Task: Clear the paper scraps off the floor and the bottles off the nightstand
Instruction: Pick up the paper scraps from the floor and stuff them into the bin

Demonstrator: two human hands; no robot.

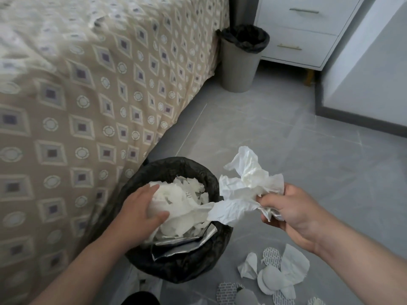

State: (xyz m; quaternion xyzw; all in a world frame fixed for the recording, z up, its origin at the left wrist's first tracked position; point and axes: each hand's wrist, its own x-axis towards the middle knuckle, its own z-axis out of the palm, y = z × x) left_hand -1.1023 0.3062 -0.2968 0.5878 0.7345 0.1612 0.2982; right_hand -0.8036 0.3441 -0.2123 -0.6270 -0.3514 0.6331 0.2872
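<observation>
Item 1. Left hand point(141, 208): lay on the heap of white paper point(182, 203) inside the near bin point(198, 267), which had a black liner. Fingers were spread apart and mostly straight over the top of the heap, with the thumb on its near side. They appeared to press rather than grip, though blur leaves this unsure.

Item 2. Right hand point(293, 212): thumb and curled fingers were clamped on one end of a crumpled white sheet point(246, 190). The bulk of the sheet stuck out left of and above the fingertips, and its lower corner reached over the bin's rim, touching the heap.

Item 3. Paper scraps point(275, 274): white and patterned pieces lay loose on the grey floor point(286, 128), below the right forearm and just right of the bin.

Item 4. Second bin point(240, 60): stood upright between the bed cover point(88, 106) and the white nightstand point(308, 29).
</observation>
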